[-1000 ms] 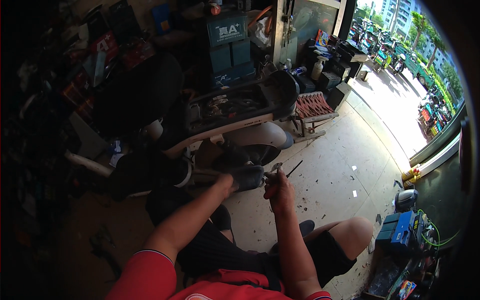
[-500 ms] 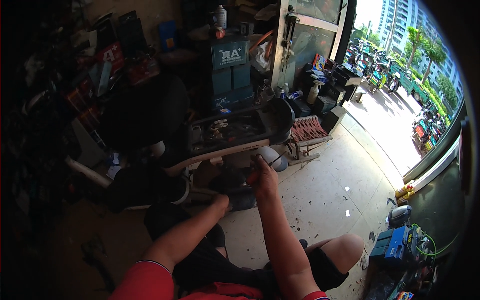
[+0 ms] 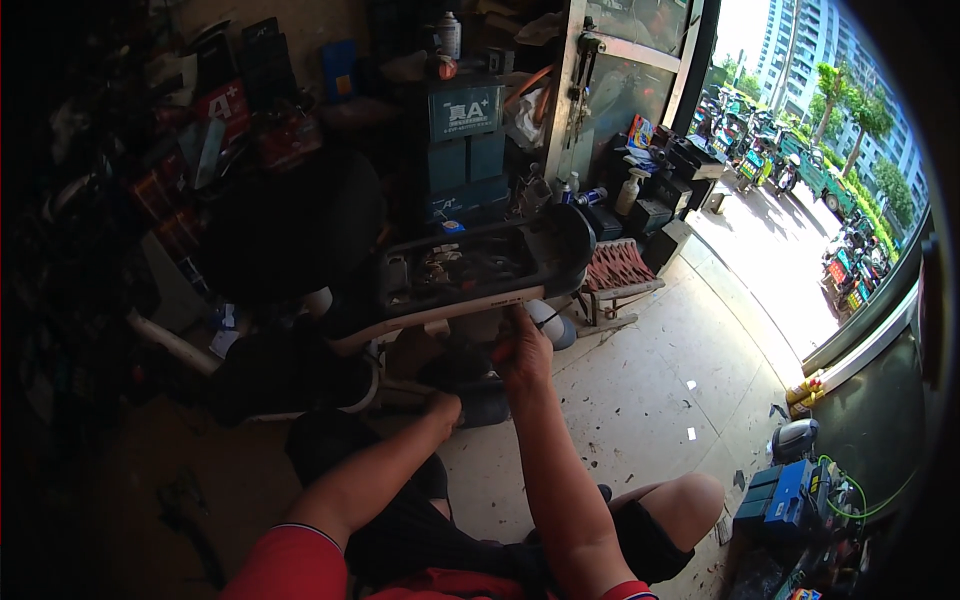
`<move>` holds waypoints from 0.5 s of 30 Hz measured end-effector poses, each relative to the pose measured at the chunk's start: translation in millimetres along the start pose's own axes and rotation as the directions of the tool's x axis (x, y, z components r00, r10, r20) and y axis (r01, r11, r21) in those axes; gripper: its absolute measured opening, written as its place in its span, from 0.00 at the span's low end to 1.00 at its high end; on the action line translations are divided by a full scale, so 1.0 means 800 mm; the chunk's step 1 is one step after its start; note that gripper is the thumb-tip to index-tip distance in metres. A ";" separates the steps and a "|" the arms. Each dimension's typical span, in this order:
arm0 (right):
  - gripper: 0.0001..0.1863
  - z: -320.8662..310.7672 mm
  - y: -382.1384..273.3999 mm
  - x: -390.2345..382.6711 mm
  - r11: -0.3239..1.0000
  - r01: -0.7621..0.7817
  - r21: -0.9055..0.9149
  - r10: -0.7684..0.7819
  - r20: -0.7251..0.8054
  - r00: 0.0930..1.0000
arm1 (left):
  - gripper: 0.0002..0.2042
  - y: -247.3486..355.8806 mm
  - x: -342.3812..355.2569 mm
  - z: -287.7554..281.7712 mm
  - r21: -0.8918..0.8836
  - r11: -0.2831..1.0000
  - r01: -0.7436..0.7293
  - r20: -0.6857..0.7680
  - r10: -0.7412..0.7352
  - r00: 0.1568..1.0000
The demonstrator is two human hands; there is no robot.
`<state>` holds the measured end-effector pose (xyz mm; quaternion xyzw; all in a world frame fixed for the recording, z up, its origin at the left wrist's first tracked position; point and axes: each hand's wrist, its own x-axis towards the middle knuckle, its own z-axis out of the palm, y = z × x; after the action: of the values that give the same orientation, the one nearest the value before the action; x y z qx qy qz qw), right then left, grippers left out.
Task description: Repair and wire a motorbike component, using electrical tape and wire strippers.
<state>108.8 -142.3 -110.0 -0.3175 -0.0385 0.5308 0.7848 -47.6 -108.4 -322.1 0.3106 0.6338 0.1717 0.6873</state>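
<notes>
In front of me stands an electric scooter with a cream side trim (image 3: 450, 312) and an open dark compartment (image 3: 470, 258) holding loose wiring. My right hand (image 3: 525, 352) is closed around a screwdriver (image 3: 503, 350) with a reddish handle; its thin dark shaft slants out past the fingers to the right. That hand is raised just under the trim, near a white rounded part (image 3: 545, 318). Lower and to the left, my left hand (image 3: 443, 410) is closed beside a dark rounded part (image 3: 482, 403) under the scooter. Whatever its fingers hold is hidden in shadow.
Stacked batteries (image 3: 466, 150) stand behind the scooter. A low stool with red webbing (image 3: 617, 265) is beyond its right end, near the glass door (image 3: 625, 80). Blue battery cases (image 3: 780, 495) and a green cable (image 3: 850, 485) lie at right. Scraps litter the tiled floor (image 3: 640, 400).
The view has shifted slightly, so the scooter appears a little lower and further right. My right hand is marginally closer to the trim, still holding the screwdriver; my left hand stays put.
</notes>
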 end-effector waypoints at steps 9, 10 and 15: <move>0.10 0.000 -0.012 -0.039 0.980 0.133 -0.145 -0.136 -0.011 0.991 | 0.17 0.000 0.013 -0.008 -0.048 0.994 -0.095 -0.005 0.095 0.996; 0.09 -0.001 -0.012 -0.048 0.972 0.122 -0.200 -0.128 -0.016 0.992 | 0.17 0.004 0.007 -0.013 -0.047 0.993 -0.104 -0.013 0.103 0.995; 0.09 -0.038 0.002 -0.043 0.961 0.070 -0.267 -0.098 -0.092 0.991 | 0.17 0.013 -0.029 -0.006 -0.021 0.993 -0.117 -0.008 0.117 0.993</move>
<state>105.0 -185.3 -125.3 -0.4441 -0.0811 0.4700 0.7585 -54.2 -114.1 -298.2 0.3394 0.6149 0.2193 0.6772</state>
